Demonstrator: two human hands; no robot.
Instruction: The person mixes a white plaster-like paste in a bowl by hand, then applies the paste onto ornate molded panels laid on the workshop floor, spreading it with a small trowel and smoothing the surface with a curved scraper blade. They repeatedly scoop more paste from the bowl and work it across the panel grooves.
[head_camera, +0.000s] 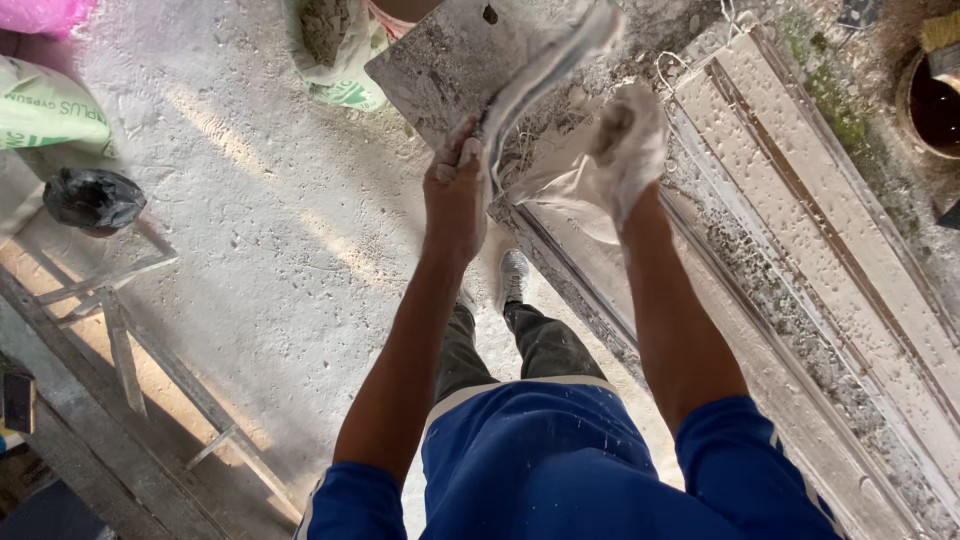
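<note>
My left hand (455, 185) grips the lower edge of a flat, plaster-stained metal plate (440, 60), held up in front of me and tilted. A ridge of wet white plaster (545, 65) lies along the plate's right edge. My right hand (625, 145) is coated in white plaster and is closed around a lump of it, just right of the plate and over the near end of a long plaster moulding (590, 260). My legs and one shoe (513, 275) show below on the floor.
Long white moulding strips (830, 230) run diagonally along the right. Plaster sacks (45, 110) and a black bag (92, 198) sit at the left, another open sack (335, 50) at the top. A wooden frame (120, 340) crosses the lower left. A dark bucket (935, 105) stands top right.
</note>
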